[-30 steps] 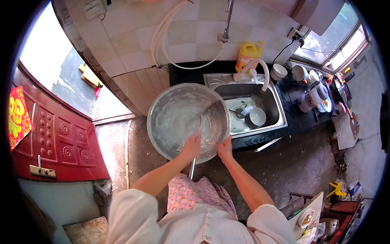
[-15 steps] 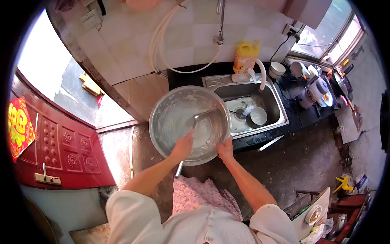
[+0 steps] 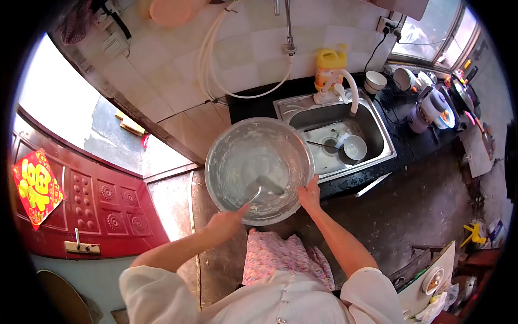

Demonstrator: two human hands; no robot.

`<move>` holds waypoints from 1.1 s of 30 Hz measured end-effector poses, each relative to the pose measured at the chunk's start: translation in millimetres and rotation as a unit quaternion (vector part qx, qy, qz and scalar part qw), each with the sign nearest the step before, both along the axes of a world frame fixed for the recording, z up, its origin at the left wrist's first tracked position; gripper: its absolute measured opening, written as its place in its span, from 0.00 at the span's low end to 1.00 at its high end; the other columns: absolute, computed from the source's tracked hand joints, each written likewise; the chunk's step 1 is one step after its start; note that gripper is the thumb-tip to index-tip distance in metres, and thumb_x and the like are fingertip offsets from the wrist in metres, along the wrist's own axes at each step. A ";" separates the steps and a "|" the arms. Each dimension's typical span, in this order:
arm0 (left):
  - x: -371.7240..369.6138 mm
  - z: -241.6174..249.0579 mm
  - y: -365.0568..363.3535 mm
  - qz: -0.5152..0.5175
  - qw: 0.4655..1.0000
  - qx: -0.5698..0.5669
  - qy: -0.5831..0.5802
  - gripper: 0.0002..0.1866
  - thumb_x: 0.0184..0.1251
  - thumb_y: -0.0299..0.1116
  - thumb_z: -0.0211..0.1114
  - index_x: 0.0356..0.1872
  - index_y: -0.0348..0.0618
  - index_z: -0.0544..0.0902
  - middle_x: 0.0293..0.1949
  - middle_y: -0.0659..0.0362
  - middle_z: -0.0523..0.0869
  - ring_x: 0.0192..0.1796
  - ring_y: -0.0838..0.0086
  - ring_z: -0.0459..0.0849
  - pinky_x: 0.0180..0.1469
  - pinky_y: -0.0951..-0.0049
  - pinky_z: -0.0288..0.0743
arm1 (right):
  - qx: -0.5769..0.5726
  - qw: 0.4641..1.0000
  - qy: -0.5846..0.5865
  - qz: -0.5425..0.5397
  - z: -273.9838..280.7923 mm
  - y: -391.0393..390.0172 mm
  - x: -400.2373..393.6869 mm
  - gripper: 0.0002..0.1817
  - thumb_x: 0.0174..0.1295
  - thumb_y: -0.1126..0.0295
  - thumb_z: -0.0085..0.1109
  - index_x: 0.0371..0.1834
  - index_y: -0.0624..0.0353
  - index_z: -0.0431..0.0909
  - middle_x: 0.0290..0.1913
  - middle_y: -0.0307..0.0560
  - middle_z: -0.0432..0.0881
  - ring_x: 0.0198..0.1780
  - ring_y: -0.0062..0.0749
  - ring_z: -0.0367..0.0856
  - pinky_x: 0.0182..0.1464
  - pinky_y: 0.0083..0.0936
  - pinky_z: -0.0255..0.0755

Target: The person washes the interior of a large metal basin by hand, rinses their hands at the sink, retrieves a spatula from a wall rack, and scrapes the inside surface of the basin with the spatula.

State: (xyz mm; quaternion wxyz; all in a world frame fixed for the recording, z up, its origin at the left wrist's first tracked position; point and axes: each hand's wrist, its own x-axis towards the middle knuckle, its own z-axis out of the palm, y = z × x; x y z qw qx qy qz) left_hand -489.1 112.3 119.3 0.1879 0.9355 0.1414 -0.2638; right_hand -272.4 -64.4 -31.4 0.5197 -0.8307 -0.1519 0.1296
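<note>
Beside the steel sink (image 3: 377,156), the right hand (image 3: 309,194) is pinching the rim of the large steel basin (image 3: 259,170) while the left hand (image 3: 226,221) is gripping a spatula (image 3: 259,189) inside, so a scraping push could tip the one-handed basin.

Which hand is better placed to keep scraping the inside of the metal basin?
Left. The left hand already holds the scraper reaching into the metal basin, while the right hand grips the rim, steadying it.
</note>
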 end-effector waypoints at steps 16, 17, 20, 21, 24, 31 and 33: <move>-14.9 16.2 7.1 0.037 0.997 0.018 0.061 0.37 0.60 0.23 0.49 0.72 0.53 0.52 0.32 0.41 0.83 0.38 0.45 0.84 0.39 0.50 0.76 | 0.049 0.997 0.000 -0.058 1.4 8.7 -0.2 0.22 0.53 0.79 0.49 0.52 0.70 0.58 0.38 0.74 0.77 0.45 0.70 0.76 0.47 0.47 0.70; -20.4 22.3 5.4 0.027 0.994 0.014 0.103 0.37 0.60 0.23 0.49 0.72 0.54 0.51 0.32 0.41 0.83 0.38 0.45 0.83 0.39 0.51 0.76 | 0.041 0.997 -0.004 -0.061 0.3 8.7 -0.2 0.22 0.53 0.79 0.49 0.52 0.69 0.58 0.38 0.74 0.77 0.44 0.70 0.76 0.47 0.48 0.69; -9.6 29.5 -4.3 0.026 0.995 0.006 0.101 0.36 0.60 0.23 0.49 0.72 0.50 0.52 0.34 0.42 0.83 0.40 0.46 0.83 0.40 0.51 0.76 | 0.022 0.998 -0.020 -0.057 -2.2 8.3 0.0 0.22 0.53 0.78 0.49 0.52 0.69 0.58 0.37 0.74 0.77 0.43 0.72 0.75 0.46 0.49 0.69; -1.5 13.6 -4.9 0.029 0.999 0.014 0.029 0.35 0.61 0.24 0.49 0.71 0.49 0.52 0.34 0.42 0.83 0.40 0.46 0.83 0.40 0.51 0.76 | 0.021 0.998 -0.028 -0.048 -2.5 7.7 0.9 0.22 0.53 0.77 0.49 0.52 0.68 0.57 0.37 0.75 0.77 0.43 0.72 0.75 0.46 0.50 0.69; 37.9 -31.6 -3.1 0.054 0.993 0.040 -0.096 0.33 0.61 0.24 0.49 0.70 0.48 0.54 0.35 0.41 0.83 0.40 0.46 0.83 0.40 0.51 0.76 | 0.005 0.998 -0.039 -0.044 1.5 6.3 5.2 0.22 0.53 0.76 0.50 0.51 0.67 0.57 0.36 0.75 0.77 0.42 0.73 0.74 0.45 0.51 0.68; 8.6 -8.2 9.0 0.083 0.996 0.021 -0.014 0.32 0.61 0.25 0.50 0.69 0.45 0.57 0.35 0.40 0.83 0.40 0.46 0.83 0.40 0.51 0.76 | -0.032 0.998 -0.004 -0.048 11.6 6.9 6.5 0.21 0.53 0.75 0.50 0.50 0.67 0.58 0.35 0.74 0.77 0.41 0.72 0.74 0.44 0.53 0.67; -9.7 22.8 1.4 0.064 0.996 0.018 0.061 0.31 0.60 0.25 0.50 0.68 0.43 0.57 0.33 0.39 0.83 0.39 0.46 0.83 0.38 0.51 0.76 | -0.020 0.999 -0.009 -0.048 3.1 7.8 8.7 0.22 0.53 0.75 0.50 0.51 0.67 0.57 0.34 0.74 0.77 0.41 0.73 0.74 0.44 0.53 0.67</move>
